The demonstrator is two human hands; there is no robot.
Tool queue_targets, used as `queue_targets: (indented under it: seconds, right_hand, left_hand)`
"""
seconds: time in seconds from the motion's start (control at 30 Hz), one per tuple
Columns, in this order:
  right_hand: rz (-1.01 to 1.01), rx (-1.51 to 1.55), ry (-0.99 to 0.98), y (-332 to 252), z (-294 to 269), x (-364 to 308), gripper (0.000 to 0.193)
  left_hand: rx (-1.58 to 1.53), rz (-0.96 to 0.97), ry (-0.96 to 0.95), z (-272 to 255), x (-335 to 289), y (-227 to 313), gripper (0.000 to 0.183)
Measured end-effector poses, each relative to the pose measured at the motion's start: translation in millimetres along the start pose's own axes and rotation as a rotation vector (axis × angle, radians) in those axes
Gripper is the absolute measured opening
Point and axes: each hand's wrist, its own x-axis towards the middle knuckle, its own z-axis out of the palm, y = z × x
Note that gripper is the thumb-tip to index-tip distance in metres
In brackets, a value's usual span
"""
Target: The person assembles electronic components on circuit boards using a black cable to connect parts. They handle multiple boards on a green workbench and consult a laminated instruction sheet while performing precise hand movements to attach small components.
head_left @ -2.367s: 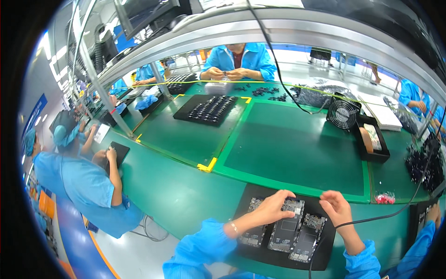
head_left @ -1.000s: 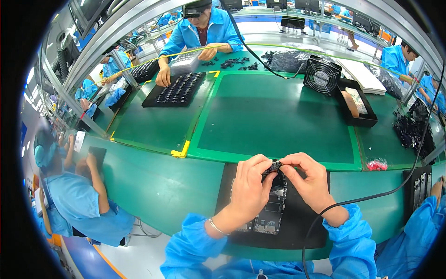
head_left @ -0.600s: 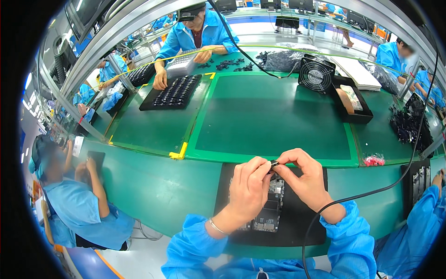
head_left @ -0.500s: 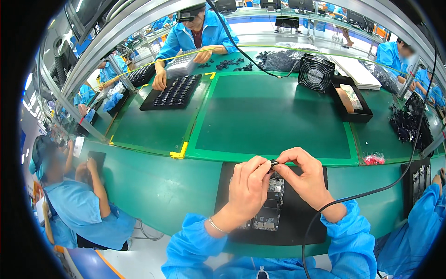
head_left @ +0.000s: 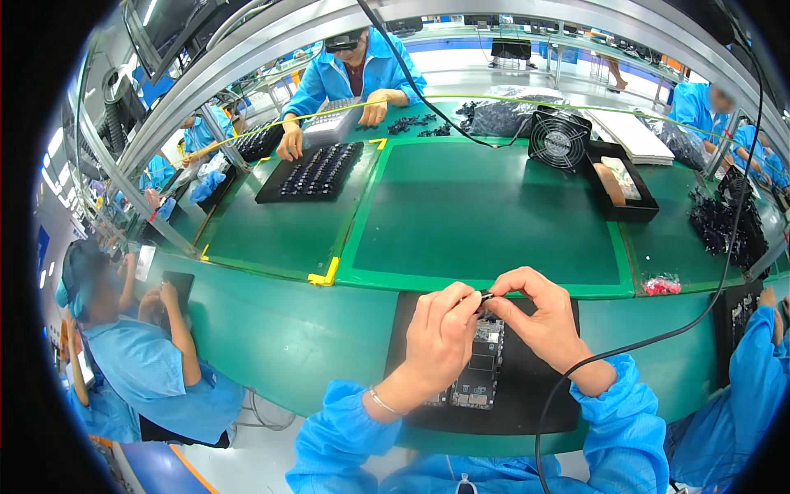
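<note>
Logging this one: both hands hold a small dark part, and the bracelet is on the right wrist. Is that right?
Not quite: the head view shows the bracelet on the left wrist, not the right. The left hand and right hand do hold a small dark part.

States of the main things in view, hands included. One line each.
Small dark part: held between both hands
Left hand: closed on it
Right hand: pinching it
Circuit board: flat on black mat, partly hidden
Fan: standing, spinning unclear
Black box: open, things inside
</note>
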Motion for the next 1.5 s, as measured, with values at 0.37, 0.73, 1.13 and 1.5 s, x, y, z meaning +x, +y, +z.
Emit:
queue_targets:
  seconds: [0.37, 0.73, 1.13, 1.5]
  right_hand:
    - [-0.017, -0.025, -0.014, -2, 0, -1, 0.012]
    - [0.194, 0.184, -0.051, -1, -6, -20, 0.012]
    - [0.523, 0.5, -0.312, -6, -53, -40, 0.017]
    - [0.541, 0.452, -0.22, 16, -53, -60, 0.005]
  left_hand:
    - [0.035, 0.043, -0.02, -6, -1, -1, 0.05]
    - [-0.148, -0.046, -0.061, -12, -2, 6, 0.045]
    - [-0.696, -0.202, -0.333, -9, -9, 25, 0.04]
    - [-0.781, -0.288, -0.451, 6, -17, 31, 0.037]
